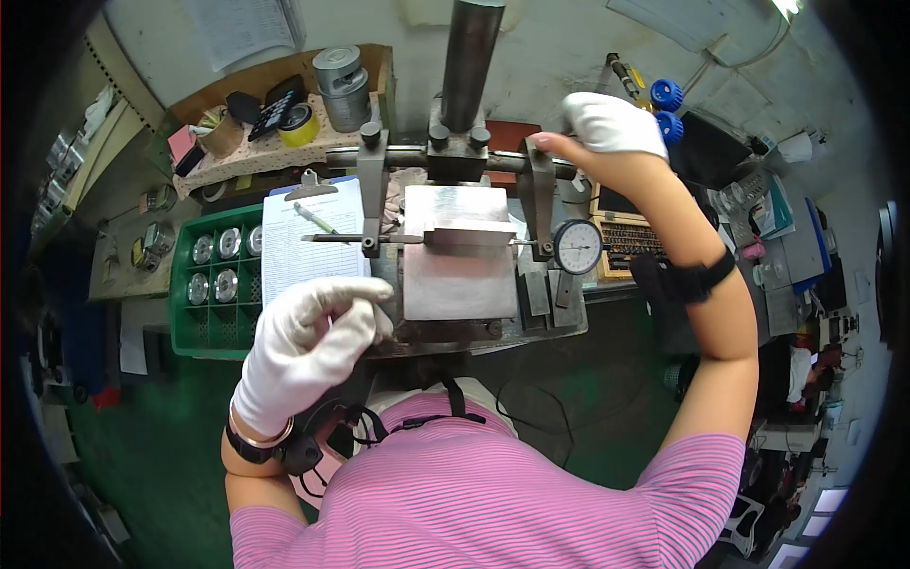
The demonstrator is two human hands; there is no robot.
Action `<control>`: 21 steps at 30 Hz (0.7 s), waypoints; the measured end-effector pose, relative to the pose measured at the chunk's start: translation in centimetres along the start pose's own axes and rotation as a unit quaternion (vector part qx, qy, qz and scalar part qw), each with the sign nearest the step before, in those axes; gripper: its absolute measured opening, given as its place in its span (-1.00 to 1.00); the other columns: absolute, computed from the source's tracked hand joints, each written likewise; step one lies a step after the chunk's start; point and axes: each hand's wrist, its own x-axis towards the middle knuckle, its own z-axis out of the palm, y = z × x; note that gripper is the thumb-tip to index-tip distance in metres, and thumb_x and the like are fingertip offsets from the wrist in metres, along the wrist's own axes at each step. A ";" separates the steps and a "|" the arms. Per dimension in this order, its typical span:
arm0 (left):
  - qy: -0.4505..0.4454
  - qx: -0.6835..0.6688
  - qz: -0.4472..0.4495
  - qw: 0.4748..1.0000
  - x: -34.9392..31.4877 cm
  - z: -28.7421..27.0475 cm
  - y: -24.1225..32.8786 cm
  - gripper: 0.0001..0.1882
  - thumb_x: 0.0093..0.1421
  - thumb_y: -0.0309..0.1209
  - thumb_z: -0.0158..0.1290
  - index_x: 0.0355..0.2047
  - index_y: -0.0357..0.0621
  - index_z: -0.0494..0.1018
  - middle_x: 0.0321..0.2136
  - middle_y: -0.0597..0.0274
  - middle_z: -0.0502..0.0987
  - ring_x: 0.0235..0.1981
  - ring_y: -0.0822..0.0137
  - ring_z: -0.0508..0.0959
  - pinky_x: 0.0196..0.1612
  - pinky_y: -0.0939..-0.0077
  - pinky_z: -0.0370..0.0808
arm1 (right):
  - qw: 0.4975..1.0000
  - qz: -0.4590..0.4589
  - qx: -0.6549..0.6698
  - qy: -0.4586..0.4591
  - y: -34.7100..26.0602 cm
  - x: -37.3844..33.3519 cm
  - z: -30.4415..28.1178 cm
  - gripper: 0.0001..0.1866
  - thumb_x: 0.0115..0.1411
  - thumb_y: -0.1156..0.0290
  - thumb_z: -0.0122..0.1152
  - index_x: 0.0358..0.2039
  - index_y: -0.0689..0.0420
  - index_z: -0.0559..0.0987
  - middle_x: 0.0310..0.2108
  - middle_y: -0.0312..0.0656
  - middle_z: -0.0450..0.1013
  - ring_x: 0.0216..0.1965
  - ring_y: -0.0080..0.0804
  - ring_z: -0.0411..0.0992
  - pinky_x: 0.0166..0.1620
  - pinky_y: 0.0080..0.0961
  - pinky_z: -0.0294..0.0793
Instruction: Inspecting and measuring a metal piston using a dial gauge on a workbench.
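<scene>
My left hand (318, 346), in a white glove, hovers in front of the clipboard with its fingers curled toward the thumb; anything inside is hidden. My right hand (616, 133) reaches to the far side of a metal measuring stand. Its bare thumb lies at the top of the right bracket (537, 190), and its gloved fingers are bent, their inner side out of sight. A round dial gauge (576, 247) is fixed beside that bracket. Between the two brackets a metal block (469, 234) lies across a flat steel plate (458, 289). A pointed rod (332, 238) passes through the left bracket (372, 194).
A green compartment tray (180, 318) holds several round metal parts at left. Next to it lies a clipboard (284, 251) with a pen (315, 220). Behind stands a shelf with a metal canister (343, 95) and yellow tape (300, 126). A thick column (471, 66) rises behind the plate.
</scene>
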 end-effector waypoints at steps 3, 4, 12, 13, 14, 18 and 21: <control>0.071 0.149 0.068 0.984 1.7 -1.0 0.0 -0.89 0.22 -0.48 0.09 -0.36 -0.29 0.54 -0.51 0.31 0.55 -0.50 0.59 0.46 -0.42 0.69 0.40 | 0.993 0.059 0.065 0.079 -0.3 -3.2 -1.4 -0.60 0.17 0.04 0.20 -0.42 0.17 0.52 -0.49 -0.10 0.45 -0.42 -0.15 0.47 -0.33 -0.34 0.45; 0.074 0.260 0.234 0.934 3.2 -1.9 -1.0 -0.94 0.14 -0.51 0.17 -0.42 -0.25 0.54 -0.55 0.30 0.56 -0.52 0.59 0.47 -0.44 0.67 0.39 | 0.993 0.060 0.065 0.081 -1.5 -4.7 -1.8 -0.60 0.17 0.04 0.20 -0.42 0.17 0.52 -0.49 -0.10 0.45 -0.42 -0.15 0.47 -0.33 -0.34 0.45; 0.021 0.493 0.417 0.763 9.3 -0.5 -2.3 -0.60 -0.15 -0.35 0.37 -0.24 -0.04 0.57 -0.34 0.24 0.59 -0.26 0.24 0.56 -0.02 0.33 0.34 | 0.883 0.139 0.439 0.089 -12.2 -13.1 2.2 -0.38 0.10 0.31 0.33 0.16 0.22 0.40 -0.39 -0.06 0.46 -0.38 -0.25 0.43 -0.25 -0.46 0.44; 0.024 0.502 0.416 0.758 9.6 -0.2 -2.8 -0.61 -0.14 -0.35 0.37 -0.24 -0.03 0.57 -0.35 0.25 0.60 -0.27 0.25 0.56 -0.02 0.32 0.33 | 0.879 0.155 0.442 0.090 -12.9 -13.0 2.8 -0.38 0.11 0.29 0.32 0.16 0.22 0.40 -0.36 -0.05 0.47 -0.36 -0.24 0.45 -0.23 -0.46 0.45; 0.027 0.510 0.416 0.753 9.8 0.0 -3.1 -0.63 -0.12 -0.35 0.36 -0.24 -0.02 0.57 -0.36 0.26 0.60 -0.28 0.27 0.56 -0.01 0.32 0.33 | 0.874 0.171 0.445 0.091 -13.5 -12.9 3.1 -0.38 0.12 0.28 0.31 0.17 0.23 0.39 -0.34 -0.04 0.48 -0.33 -0.24 0.46 -0.21 -0.45 0.45; 0.008 0.528 0.404 0.747 10.0 0.0 -3.2 -0.67 -0.10 -0.36 0.34 -0.26 -0.01 0.58 -0.38 0.29 0.60 -0.31 0.28 0.56 -0.02 0.32 0.32 | 0.857 0.206 0.447 0.149 -14.4 -12.2 4.1 -0.40 0.14 0.27 0.29 0.16 0.21 0.40 -0.33 -0.04 0.48 -0.32 -0.24 0.46 -0.20 -0.48 0.45; 0.001 0.521 0.411 0.748 10.1 0.1 -3.1 -0.69 -0.10 -0.38 0.34 -0.28 -0.01 0.59 -0.43 0.30 0.60 -0.35 0.28 0.57 -0.05 0.33 0.34 | 0.825 0.219 0.491 0.175 -14.7 -12.3 4.9 -0.45 0.16 0.29 0.27 0.15 0.18 0.44 -0.31 -0.04 0.49 -0.34 -0.25 0.44 -0.20 -0.50 0.43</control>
